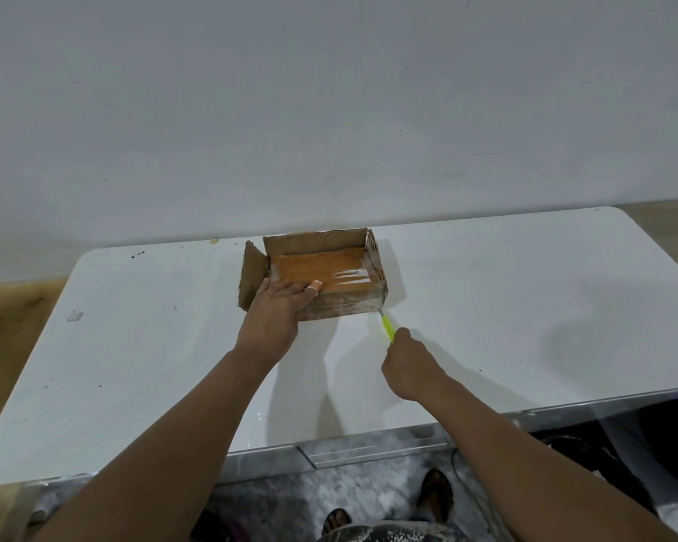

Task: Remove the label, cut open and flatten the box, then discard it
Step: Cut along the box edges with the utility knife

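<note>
A shallow brown cardboard box lies open on the white table near the wall, with shiny tape across its bottom and front wall. Its left flap hangs outward. My left hand presses flat on the box's front left corner, a bandage on one finger. My right hand grips a yellow-green cutter, and the blade tip touches the box's front right corner at table level.
The table's rounded front edge runs just above my feet in sandals on a grey patterned floor. A small scrap lies on the table's left side. Dark objects and cables sit under the right end.
</note>
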